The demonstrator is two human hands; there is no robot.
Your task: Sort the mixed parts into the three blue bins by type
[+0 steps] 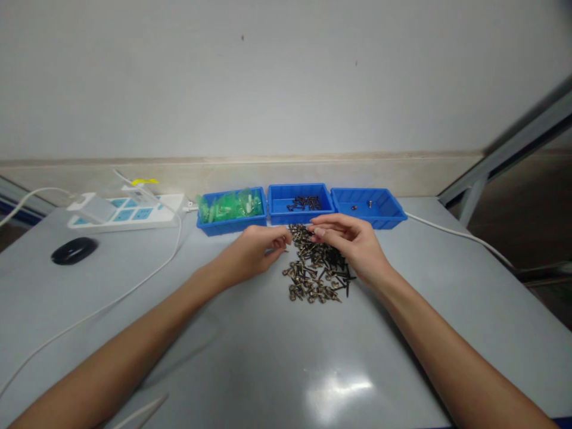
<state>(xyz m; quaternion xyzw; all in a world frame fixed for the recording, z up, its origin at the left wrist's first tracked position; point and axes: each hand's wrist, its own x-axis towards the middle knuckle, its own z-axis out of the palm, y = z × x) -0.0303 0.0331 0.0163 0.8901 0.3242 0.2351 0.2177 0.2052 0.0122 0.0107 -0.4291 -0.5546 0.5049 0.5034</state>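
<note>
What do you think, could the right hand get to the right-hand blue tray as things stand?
Probably yes: the right hand hovers at the screw pile just in front of the right-hand blue tray, with only bare table between them.

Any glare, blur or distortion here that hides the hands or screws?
Head view: a glare patch on the table near the bottom, clear of the screw pile; wide-angle bending toward the frame edges; left hand and right hand reasonably sharp.
</note>
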